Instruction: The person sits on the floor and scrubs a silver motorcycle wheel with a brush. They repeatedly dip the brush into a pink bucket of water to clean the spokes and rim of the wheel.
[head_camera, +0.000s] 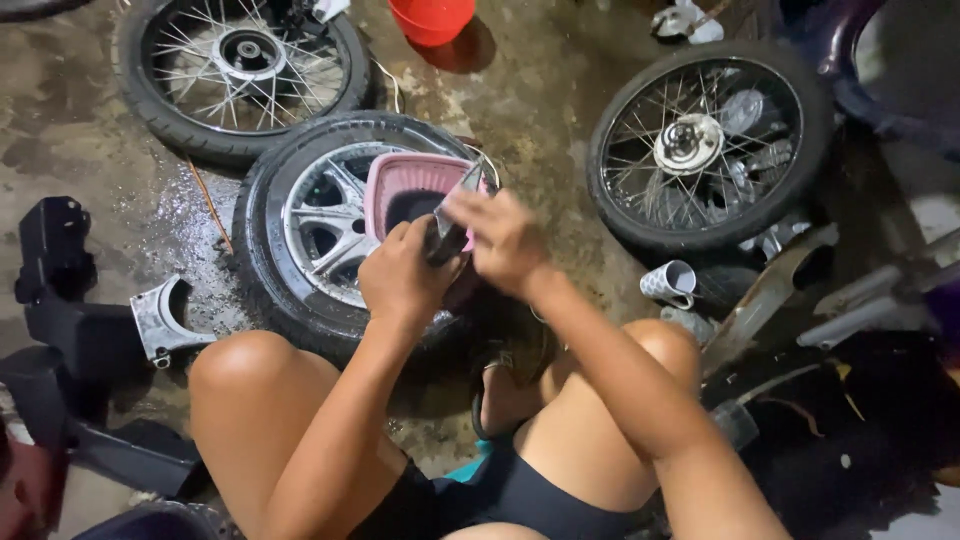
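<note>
We see a small dark part (446, 238), with a grey metal edge sticking up at its one o'clock, held over a pink plastic basket (400, 182). The left hand (400, 275) is wrapped around its lower end; the right hand (503, 238) pinches its top from three o'clock. What the part is, we cannot tell.

The basket sits on an alloy-spoked wheel (320, 225) lying flat on the wet concrete floor (540, 90). Spoked wheels lie at eleven o'clock (240, 65) and at two o'clock (705, 145); a red bucket (432, 18) stands at twelve.

We judge the work mid-course: wheels are off, parts lie scattered, and this piece is in hand, not yet set down.
</note>
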